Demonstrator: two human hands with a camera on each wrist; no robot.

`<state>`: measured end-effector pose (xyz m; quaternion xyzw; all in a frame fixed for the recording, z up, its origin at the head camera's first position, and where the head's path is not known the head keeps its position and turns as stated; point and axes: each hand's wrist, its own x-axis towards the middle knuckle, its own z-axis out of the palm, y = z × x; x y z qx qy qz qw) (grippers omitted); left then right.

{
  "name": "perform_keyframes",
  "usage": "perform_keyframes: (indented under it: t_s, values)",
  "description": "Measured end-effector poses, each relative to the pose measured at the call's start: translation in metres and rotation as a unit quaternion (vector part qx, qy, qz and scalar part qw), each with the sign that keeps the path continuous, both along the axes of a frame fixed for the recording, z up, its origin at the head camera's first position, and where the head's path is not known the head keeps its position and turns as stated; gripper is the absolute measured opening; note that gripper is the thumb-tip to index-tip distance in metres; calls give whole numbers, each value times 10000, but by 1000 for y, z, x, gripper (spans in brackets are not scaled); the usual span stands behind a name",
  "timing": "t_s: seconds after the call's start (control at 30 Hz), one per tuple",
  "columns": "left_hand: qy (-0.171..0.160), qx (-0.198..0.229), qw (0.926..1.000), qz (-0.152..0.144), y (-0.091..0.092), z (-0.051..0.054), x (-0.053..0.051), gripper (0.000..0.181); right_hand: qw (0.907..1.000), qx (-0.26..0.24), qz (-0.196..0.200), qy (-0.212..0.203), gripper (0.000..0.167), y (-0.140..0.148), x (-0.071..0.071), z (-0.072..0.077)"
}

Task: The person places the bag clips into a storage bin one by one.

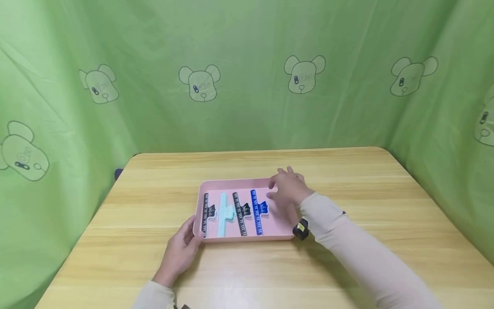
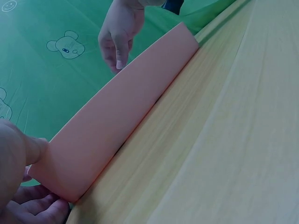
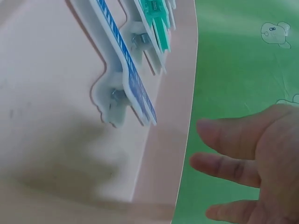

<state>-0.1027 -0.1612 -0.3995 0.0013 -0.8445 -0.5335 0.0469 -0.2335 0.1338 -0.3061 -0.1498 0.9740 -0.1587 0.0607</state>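
A shallow pink tray lies on the table. Inside it, side by side, are piano-key-patterned clips: a black clip at the left, a mint clip, another black clip and a blue clip. At the tray's near left corner my left hand grips the wall, thumb at the rim and fingers outside and below, as the left wrist view shows. My right hand, fingers spread apart and holding nothing, hovers over the tray's right end, right of the blue clip.
The wooden table extends around the tray on all sides. A green curtain with bear-head prints hangs behind the table and along both sides. A black device with a yellow patch is on the right wrist. Something dark purple shows past the table's left edge.
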Motion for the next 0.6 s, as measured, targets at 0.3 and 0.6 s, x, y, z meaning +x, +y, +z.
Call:
perform_keyframes:
  t_s: [0.3,0.6]
  values:
    - [25,-9,10000,-9,0,-1,-1,58,9986,-241,-58,471,27,17,0,0]
    - [-30,24,10000,51,0,-1,-1,58,9977,-172,-171,629,23,33,-2,1]
